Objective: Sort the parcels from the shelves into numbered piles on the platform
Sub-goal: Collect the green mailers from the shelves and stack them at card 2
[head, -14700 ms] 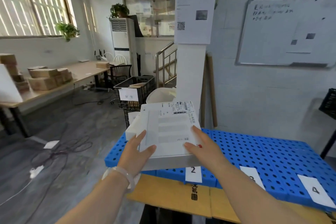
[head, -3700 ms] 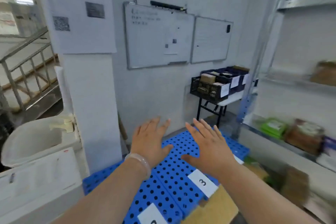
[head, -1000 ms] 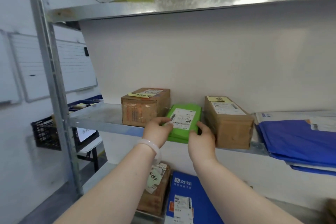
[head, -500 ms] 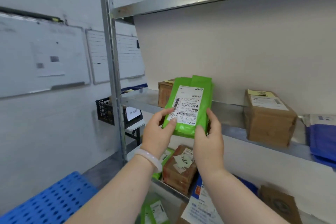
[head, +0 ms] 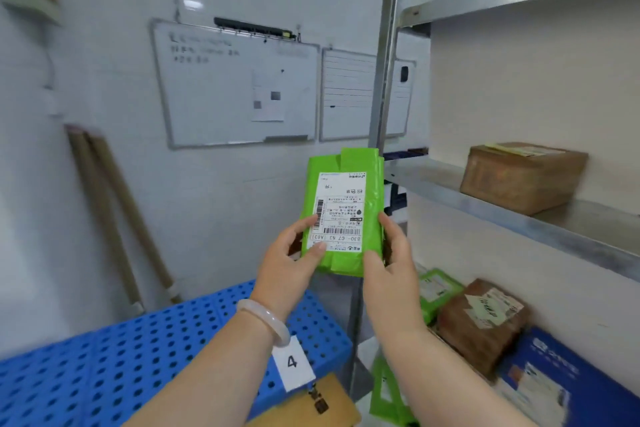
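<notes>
Head view. Holds a green parcel [head: 343,211] up in mid-air with both hands, upright, white shipping label toward the camera, print upside down. Pinches the lower left edge with the left hand [head: 287,267]: thumb pressed on the label's bottom corner, one of the fingers [head: 306,222] tipped onto the label's left margin, the others hidden behind the wrap. Pinches the lower right edge with the right hand [head: 391,270]: thumb laid on the green wrap just beside the label, fingers [head: 388,224] curled round the side edge. Wears a pale bangle [head: 266,319] on the left wrist.

Below the left fingers and well apart: a blue perforated platform [head: 138,350], with a white card marked 4 [head: 292,362] at its near right corner; under that corner, a piece of brown cardboard [head: 311,406]. Right of the right fingers, near: a metal shelf [head: 519,218] carrying a brown carton [head: 523,177]. Below the right fingers, on the level beneath it: a second green parcel [head: 436,291], touching a brown taped parcel [head: 481,326], then a blue mailer [head: 571,381] just beside it. Directly behind the fingers: the grey upright post [head: 384,62]. Farther behind, on the white wall: two whiteboards [head: 235,87] side by side. Left of the left fingers, well apart: two wooden poles [head: 114,211] leaning against the wall.
</notes>
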The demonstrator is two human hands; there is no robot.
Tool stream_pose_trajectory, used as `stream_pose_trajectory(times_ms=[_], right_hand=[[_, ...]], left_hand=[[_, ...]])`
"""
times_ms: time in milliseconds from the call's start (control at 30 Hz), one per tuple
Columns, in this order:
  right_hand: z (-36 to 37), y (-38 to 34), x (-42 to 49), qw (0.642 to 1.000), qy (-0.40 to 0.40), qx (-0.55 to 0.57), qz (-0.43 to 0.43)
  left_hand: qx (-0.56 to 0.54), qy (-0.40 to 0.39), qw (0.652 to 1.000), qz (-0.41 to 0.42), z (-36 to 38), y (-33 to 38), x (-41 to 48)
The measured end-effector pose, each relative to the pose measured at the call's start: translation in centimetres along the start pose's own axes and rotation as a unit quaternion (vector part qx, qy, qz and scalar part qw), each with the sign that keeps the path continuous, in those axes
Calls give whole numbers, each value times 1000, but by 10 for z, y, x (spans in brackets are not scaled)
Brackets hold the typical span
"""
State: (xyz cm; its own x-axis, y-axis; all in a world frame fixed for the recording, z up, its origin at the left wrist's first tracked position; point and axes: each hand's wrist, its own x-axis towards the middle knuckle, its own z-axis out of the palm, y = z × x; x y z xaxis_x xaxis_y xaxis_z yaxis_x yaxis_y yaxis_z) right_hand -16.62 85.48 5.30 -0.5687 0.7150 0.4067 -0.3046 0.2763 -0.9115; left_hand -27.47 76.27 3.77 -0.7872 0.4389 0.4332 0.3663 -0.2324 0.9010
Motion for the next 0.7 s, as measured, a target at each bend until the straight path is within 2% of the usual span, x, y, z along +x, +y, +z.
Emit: stream_pose_trajectory(times_ms=[200,433,567,700], right_hand=[[142,19,-74,990,-125,6,70],[327,40,-193,951,-275,7,139],[396,55,-241,922,-343,-17,178],[442,76,-271,898,-384,-64,205]], left_hand=[[58,118,989,-70,-169,-18,-60],[112,240,953,-149,-376,-26,-151],[140,271,932,-196,-456,-39,-188],[156,289,911,-247,-502,-57,-215]])
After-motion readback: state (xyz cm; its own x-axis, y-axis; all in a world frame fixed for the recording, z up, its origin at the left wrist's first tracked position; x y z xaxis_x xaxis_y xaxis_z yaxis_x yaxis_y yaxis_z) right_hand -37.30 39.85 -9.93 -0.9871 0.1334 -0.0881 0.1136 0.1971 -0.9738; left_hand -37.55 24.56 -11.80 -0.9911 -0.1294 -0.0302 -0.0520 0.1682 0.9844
